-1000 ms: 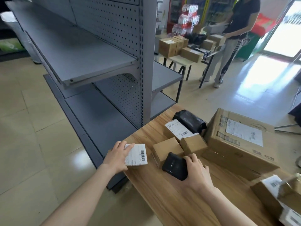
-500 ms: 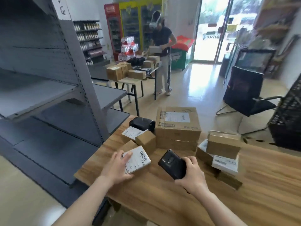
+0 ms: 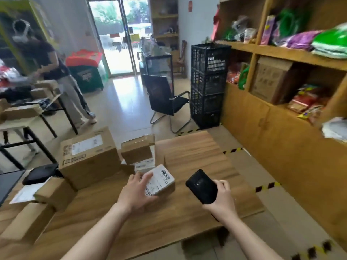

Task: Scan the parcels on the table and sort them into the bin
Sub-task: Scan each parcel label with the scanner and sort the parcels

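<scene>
Head view: left hand [image 3: 136, 192] curls its grip round a parcel [image 3: 161, 180], right hand [image 3: 222, 196] round a scanner [image 3: 201, 186].

Held parcel: your left hand [image 3: 135, 192] grips the small brown cardboard box with a white barcode label [image 3: 159, 182], label face up and tilted, low over the wooden worktop [image 3: 187, 152].
Scanner: your right hand [image 3: 221, 196] holds the black handheld scanner [image 3: 201, 186] just right of that box, not touching it.
Large parcel: the big brown cardboard carton [image 3: 88, 158] lies flat at the far left, white label on top.
Stacked parcel: the mid-sized brown box [image 3: 138, 150] sits on white-labelled packets beside the carton.
Left-edge parcels: the black plastic mailer [image 3: 40, 173], the small brown box [image 3: 54, 192] and the long brown box [image 3: 24, 222] lie along your left.
</scene>
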`<state>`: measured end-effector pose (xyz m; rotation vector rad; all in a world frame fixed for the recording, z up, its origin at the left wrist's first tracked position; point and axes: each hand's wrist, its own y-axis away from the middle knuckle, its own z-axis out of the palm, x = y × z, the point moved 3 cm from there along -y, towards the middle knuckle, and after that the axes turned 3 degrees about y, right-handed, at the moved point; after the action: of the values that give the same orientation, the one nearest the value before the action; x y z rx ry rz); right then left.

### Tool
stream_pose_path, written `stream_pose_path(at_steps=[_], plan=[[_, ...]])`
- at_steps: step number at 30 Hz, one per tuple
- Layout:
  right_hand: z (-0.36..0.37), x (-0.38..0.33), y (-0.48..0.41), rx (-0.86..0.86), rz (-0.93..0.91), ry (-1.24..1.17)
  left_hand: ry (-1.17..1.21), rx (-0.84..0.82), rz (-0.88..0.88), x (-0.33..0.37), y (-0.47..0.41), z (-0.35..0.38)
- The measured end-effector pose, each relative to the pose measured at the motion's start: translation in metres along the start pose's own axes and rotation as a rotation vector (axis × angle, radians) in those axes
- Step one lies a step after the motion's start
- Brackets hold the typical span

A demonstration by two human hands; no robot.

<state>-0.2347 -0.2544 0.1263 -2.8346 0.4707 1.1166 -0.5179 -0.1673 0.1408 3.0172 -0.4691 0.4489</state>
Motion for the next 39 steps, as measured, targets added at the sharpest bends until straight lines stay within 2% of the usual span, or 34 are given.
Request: stream_pose_path(at_steps=[14, 22, 28, 39], plan=[[-0.180, 0.221, 0.080, 0.406, 0.632, 0.005, 0.022, -0.275, 0.641, 0.338, -0.118, 0.131], [-0.255, 0.315, 0.107, 0.528, 0.906, 0.074, 0.085, -0.410, 0.899, 0.522, -0.157, 0.202], [-0.286, 0.368, 0.160, 0.625, 1.109, 0.049, 0.025, -0.534, 1.122, 0.639, -0.129, 0.260], [-0.347, 0.504, 0.279, 0.755, 1.351, -0.096, -0.109, -0.670, 1.338, 0.832, -0.015, 0.364]])
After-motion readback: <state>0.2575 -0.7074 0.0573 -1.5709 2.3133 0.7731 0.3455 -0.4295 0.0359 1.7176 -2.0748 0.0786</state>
